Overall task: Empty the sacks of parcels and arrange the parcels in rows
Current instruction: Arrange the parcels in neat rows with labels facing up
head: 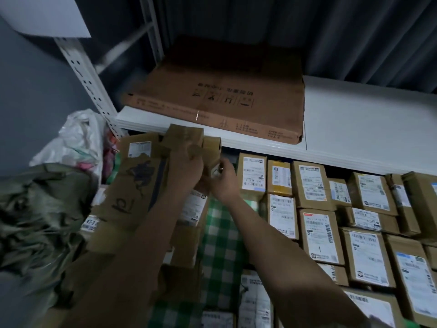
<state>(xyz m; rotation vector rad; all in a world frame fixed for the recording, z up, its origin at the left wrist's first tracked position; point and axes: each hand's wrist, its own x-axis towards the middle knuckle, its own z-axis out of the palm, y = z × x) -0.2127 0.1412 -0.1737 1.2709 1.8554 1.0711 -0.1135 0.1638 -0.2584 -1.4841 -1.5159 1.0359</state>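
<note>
While rows of parcels (316, 223) already fill the right, we grip a small box (189, 138) with our left hand (192, 165) and pinch its near corner with our right hand (224, 179), likely lining it up; sack (40, 209) sits left.

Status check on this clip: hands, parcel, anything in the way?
Left hand and right hand both grip a small brown parcel, held up by the white shelf edge. Rows of parcels at right. Green sack at left, not blocking.
</note>
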